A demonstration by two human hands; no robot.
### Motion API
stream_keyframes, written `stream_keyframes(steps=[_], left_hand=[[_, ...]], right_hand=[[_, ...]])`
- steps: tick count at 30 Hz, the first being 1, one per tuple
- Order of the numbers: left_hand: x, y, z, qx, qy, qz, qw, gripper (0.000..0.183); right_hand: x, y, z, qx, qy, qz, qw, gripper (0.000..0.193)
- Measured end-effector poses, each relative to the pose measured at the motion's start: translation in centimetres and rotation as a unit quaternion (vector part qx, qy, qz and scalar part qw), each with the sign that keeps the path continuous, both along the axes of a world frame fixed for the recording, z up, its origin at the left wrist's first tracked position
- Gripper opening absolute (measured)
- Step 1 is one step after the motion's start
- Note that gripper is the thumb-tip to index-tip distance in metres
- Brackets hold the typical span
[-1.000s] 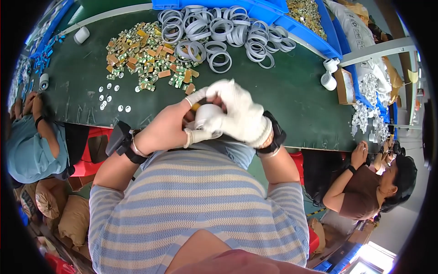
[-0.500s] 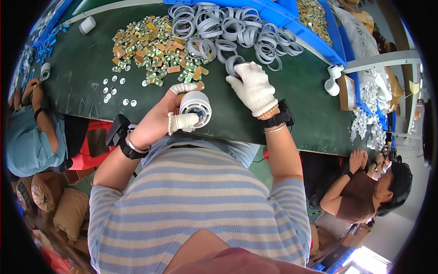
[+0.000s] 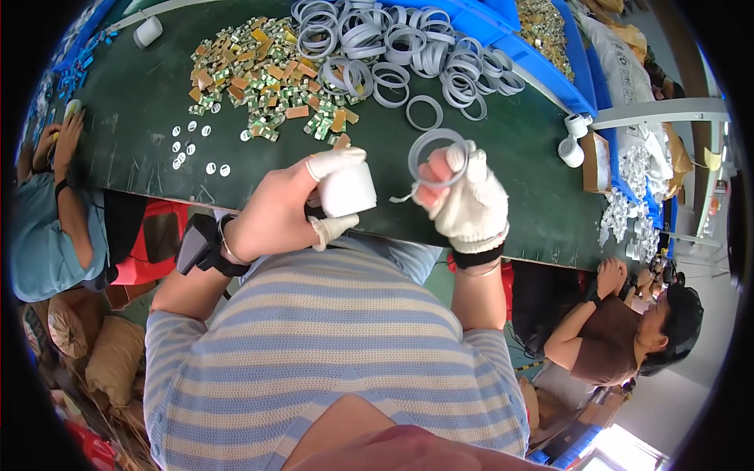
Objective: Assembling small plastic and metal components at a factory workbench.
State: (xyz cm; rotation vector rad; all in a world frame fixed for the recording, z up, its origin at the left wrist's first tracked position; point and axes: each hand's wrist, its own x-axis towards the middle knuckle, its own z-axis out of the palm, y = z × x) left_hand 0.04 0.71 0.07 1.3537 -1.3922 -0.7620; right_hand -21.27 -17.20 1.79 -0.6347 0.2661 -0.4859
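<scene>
My left hand (image 3: 279,206), with cloth covers on some fingertips, grips a white cylindrical housing (image 3: 348,191) near the table's front edge. The housing is turned so that its smooth side shows and its open end is hidden. In my right hand (image 3: 475,200), wearing a white knit glove with bare fingertips, is a grey ring (image 3: 414,154), held up to the right of the housing and apart from it. One loose grey ring (image 3: 425,113) lies on the table just beyond. Farther back spreads a pile of grey rings (image 3: 404,43).
Small circuit boards (image 3: 263,74) are heaped left of the rings. Round white discs (image 3: 190,147) are scattered nearer on the green table (image 3: 314,125). Blue bins (image 3: 479,27) line the back; white parts (image 3: 572,149) and a carton (image 3: 598,161) stand right. A co-worker (image 3: 59,220) sits on each side.
My right hand has come back from the pile toward me, lifting a grey ring. My left hand has turned the housing, so its open end with the circuit inside no longer shows.
</scene>
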Motion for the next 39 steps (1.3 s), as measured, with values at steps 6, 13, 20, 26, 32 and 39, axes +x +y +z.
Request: stream_keyframes(steps=[6,13,20,26,32,39], left_hand=[[-0.3,-0.9,0.7,-0.101,-0.219,-0.003,0.971,0.070],[0.1,-0.4,1.8,-0.030,-0.266,-0.033,0.963,0.063],[1.6,-0.5,-1.0,0.070,0.249,-0.216,0.941,0.073],[0.6,-1.5,-0.2,0.110,0.477,-0.053,0.870,0.099],[-0.6,-0.4,-1.3,0.093,0.471,-0.088,0.873,0.115],[-1.0,-0.4,-1.1,0.071,0.403,-0.065,0.910,0.115]], right_hand=[[0.9,1.6,-1.0,0.082,-0.108,0.096,0.986,0.040],[0.1,1.6,-0.5,-0.072,0.017,0.118,0.990,0.053],[0.0,0.8,3.1,-0.611,0.090,0.021,0.786,0.030],[0.0,2.9,3.3,-0.364,0.160,-0.018,0.918,0.028],[1.0,4.0,2.8,-0.280,0.189,0.032,0.941,0.031],[1.0,4.5,2.8,-0.285,0.184,0.028,0.940,0.031]])
